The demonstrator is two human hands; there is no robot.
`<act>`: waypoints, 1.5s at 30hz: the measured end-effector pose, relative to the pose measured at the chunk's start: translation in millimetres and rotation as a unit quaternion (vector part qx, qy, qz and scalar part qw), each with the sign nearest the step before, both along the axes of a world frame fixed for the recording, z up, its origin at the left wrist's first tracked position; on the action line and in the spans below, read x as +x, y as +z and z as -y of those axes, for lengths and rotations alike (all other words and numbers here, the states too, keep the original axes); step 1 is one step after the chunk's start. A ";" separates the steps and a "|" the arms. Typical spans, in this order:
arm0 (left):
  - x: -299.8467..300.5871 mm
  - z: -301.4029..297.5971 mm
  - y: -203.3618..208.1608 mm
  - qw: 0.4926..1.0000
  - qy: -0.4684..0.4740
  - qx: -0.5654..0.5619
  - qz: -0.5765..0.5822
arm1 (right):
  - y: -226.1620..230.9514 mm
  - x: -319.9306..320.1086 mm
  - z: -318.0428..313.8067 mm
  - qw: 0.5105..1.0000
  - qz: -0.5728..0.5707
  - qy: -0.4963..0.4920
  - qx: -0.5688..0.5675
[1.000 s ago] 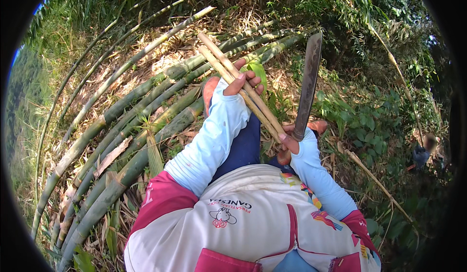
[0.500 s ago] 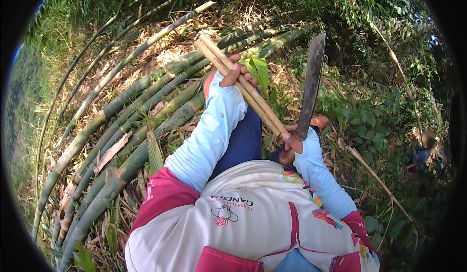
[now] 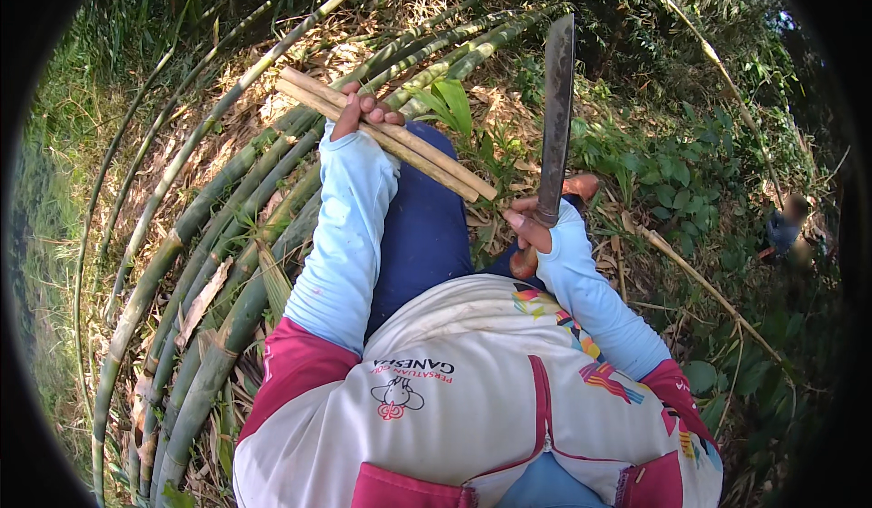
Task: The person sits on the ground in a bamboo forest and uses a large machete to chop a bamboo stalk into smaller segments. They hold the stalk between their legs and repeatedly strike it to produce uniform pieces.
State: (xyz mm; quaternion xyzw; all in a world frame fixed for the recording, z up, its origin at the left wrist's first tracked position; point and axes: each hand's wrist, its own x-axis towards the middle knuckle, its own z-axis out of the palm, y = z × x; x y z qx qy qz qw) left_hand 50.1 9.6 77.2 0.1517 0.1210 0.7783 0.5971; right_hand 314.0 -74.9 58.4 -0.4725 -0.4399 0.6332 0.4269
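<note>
My left hand (image 3: 368, 113) is closed round the middle of two pale wooden sticks (image 3: 427, 165), which lie side by side and slant down to the right above my left thigh. In my right hand (image 3: 530, 222) is a machete (image 3: 557, 108), its long dark blade pointing up and away from me. The fingers wrap its handle, which is mostly hidden by the hand and sleeve. A small gap separates the sticks' near ends from my right hand. Both forearms are in light blue sleeves.
Several long green bamboo poles (image 3: 186, 226) lie curving across the left and far ground, over dry leaves. Leafy plants (image 3: 677, 167) grow at the right, with a thin dry stalk (image 3: 704, 286) there. Another person (image 3: 783, 228) is low among the plants at far right.
The sticks have swung left with my left hand and lie flatter. Their near ends have come away from my right hand, which has shifted slightly left with the machete, blade more upright.
</note>
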 end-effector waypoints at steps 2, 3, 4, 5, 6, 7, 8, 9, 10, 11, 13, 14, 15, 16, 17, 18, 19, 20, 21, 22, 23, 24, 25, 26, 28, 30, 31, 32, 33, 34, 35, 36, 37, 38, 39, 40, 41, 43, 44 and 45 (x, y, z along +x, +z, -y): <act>2.2 0.0 -1.2 1.000 -0.027 0.009 -0.005 | -5.7 2.9 -3.4 1.000 0.003 0.008 0.011; 3.8 0.6 -0.8 0.999 -0.039 0.014 -0.009 | -8.2 3.4 -5.8 1.000 0.004 0.014 0.017; 6.7 2.5 -0.3 0.998 -0.060 0.017 -0.021 | -8.7 2.7 -7.4 0.999 0.003 0.025 0.026; 11.5 5.3 0.6 0.996 -0.082 0.020 -0.034 | -8.9 2.1 -8.9 0.999 0.002 0.036 0.034; 17.4 7.3 1.9 0.993 -0.105 0.024 -0.045 | -8.3 2.2 -10.4 0.998 0.002 0.047 0.044; 23.3 8.4 2.4 0.992 -0.112 0.030 -0.042 | -8.1 1.4 -11.0 0.997 0.006 0.056 0.044; 29.6 9.2 2.8 0.991 -0.119 0.037 -0.039 | -8.5 -0.3 -10.5 0.997 0.011 0.066 0.044; 34.6 8.4 3.6 0.990 -0.125 0.044 -0.036 | -10.1 -2.5 -11.0 0.996 0.015 0.076 0.045; 37.8 5.8 0.3 0.990 -0.129 0.045 -0.030 | -15.7 -5.9 -11.8 0.995 0.013 0.077 0.067; 40.4 3.7 0.2 0.990 -0.133 0.048 -0.031 | -13.9 -4.9 -10.4 0.995 0.026 0.084 0.056; 46.0 1.4 1.0 0.988 -0.141 0.053 -0.031 | -5.6 -3.4 -6.5 0.993 0.055 0.095 0.033; 50.0 2.0 2.5 0.990 -0.125 0.053 -0.043 | -8.1 -0.4 -7.9 0.994 0.050 0.093 0.019; 49.3 0.4 0.9 0.989 -0.126 0.062 -0.045 | -5.8 -1.8 -7.1 0.995 0.035 0.091 0.022; 48.3 -2.5 -2.9 0.988 -0.126 0.071 -0.047 | -1.9 -4.3 -5.9 0.995 0.020 0.089 0.024; 47.5 -4.5 -5.5 0.987 -0.127 0.081 -0.049 | 0.5 -5.8 -5.3 0.996 0.005 0.088 0.027; 49.0 -5.8 -6.7 0.988 -0.119 0.069 -0.069 | 0.2 -4.3 -6.1 0.996 0.008 0.092 0.015; 51.1 -6.3 -7.6 0.988 -0.111 0.057 -0.089 | -1.0 -2.4 -7.3 0.995 0.010 0.097 0.003; 52.5 -6.6 -7.7 0.988 -0.103 0.044 -0.110 | -1.3 -1.0 -8.0 0.995 0.013 0.101 -0.008; 52.9 -6.7 -6.4 0.986 -0.098 0.030 -0.129 | -0.6 -1.0 -7.3 0.996 0.012 0.093 -0.006; 52.7 -6.4 -3.6 0.985 -0.093 0.015 -0.148 | 0.2 -1.8 -5.7 0.996 0.010 0.085 -0.003; 51.9 -6.3 0.0 0.982 -0.088 0.000 -0.167 | 0.9 -1.8 -4.7 0.997 0.009 0.077 -0.001; 44.9 -6.0 5.1 0.971 -0.098 0.008 -0.218 | 0.6 -0.5 -4.7 0.997 0.011 0.081 -0.009; 39.6 -8.9 5.8 0.971 -0.094 0.013 -0.219 | -0.3 1.8 -5.4 0.996 0.013 0.086 -0.018; 34.9 -13.5 6.3 0.971 -0.090 0.017 -0.219 | -0.9 3.8 -5.9 0.995 0.015 0.090 -0.026; 23.0 -21.0 9.7 0.965 -0.088 0.020 -0.247 | -1.9 5.1 -5.5 0.996 0.012 0.088 -0.020; 17.7 -20.1 16.8 0.956 -0.084 0.019 -0.282 | -5.0 7.0 -4.6 0.996 0.016 0.083 -0.012; 17.0 -18.7 23.1 0.950 -0.082 0.019 -0.300 | -8.5 8.5 -4.2 0.997 0.021 0.078 -0.006; 18.0 -12.1 28.7 0.955 -0.101 0.006 -0.278 | -10.3 9.5 -3.8 0.997 0.025 0.074 -0.001; 17.9 -10.9 25.9 0.961 -0.110 0.011 -0.253 | -9.9 9.3 -2.9 0.997 0.027 0.076 -0.005; 17.7 -11.4 20.6 0.966 -0.119 0.017 -0.228 | -8.6 8.9 -2.0 0.996 0.029 0.079 -0.010; 18.0 -10.7 17.7 0.971 -0.127 0.022 -0.203 | -8.0 8.3 -1.9 0.996 0.031 0.081 -0.015; 22.0 -6.4 19.1 0.977 -0.137 0.026 -0.159 | -10.1 9.7 -1.5 0.996 0.046 0.078 -0.006; 24.8 -6.5 17.5 0.981 -0.133 0.023 -0.140 | -14.1 10.9 -1.8 0.995 0.060 0.075 0.004; 27.4 -7.0 14.9 0.984 -0.130 0.020 -0.121 | -16.2 11.8 -1.7 0.995 0.075 0.072 0.013; 29.2 -7.1 12.3 0.987 -0.124 0.016 -0.102 | -16.6 11.7 -1.2 0.994 0.075 0.073 0.016; 31.1 -7.1 10.7 0.989 -0.122 0.009 -0.088 | -17.0 11.2 -0.7 0.994 0.075 0.074 0.020; 32.9 -7.5 9.4 0.990 -0.120 0.003 -0.075 | -17.4 11.2 -0.1 0.994 0.076 0.074 0.024; 36.1 -8.7 7.9 0.991 -0.118 0.005 -0.058 | -20.2 13.3 0.0 0.994 0.080 0.075 0.027; 37.7 -9.7 7.1 0.991 -0.119 0.013 -0.054 | -21.1 14.4 0.3 0.993 0.082 0.075 0.029; 39.3 -9.3 7.2 0.991 -0.120 0.021 -0.052 | -20.8 14.5 1.1 0.994 0.080 0.073 0.027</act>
